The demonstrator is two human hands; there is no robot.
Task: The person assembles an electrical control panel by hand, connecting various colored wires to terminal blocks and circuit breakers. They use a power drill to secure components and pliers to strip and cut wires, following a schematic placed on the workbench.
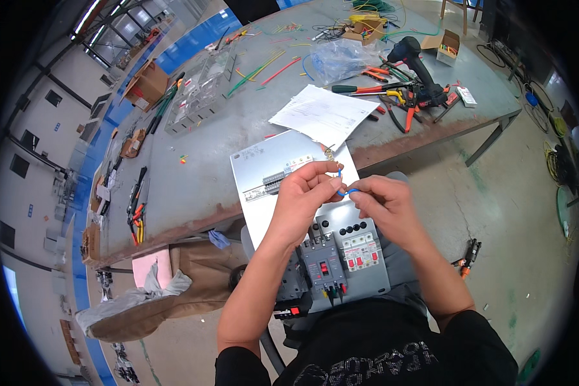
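Note:
A short blue wire (349,192) runs between my hands, above a metal mounting plate (246,172) that lies across my lap against the table edge. One end of it sits in the closed fingertips of my left hand (307,188). My right hand (387,202) pinches the other end, a little lower and to the right. Beneath the hands, the plate carries a dark grey moulded-case circuit breaker (323,260) with a red switch. To its right is a row of white miniature circuit breakers (360,252) with red levers. A terminal strip (271,183) shows left of my left hand.
Paper sheets (325,114) overlap the plate's far edge on the grey table (238,122). Pliers (405,109), a cordless drill (418,71) and a plastic bag (345,61) lie at the far right. Clear plastic covers (199,90) stand at the left, near cardboard boxes (147,85).

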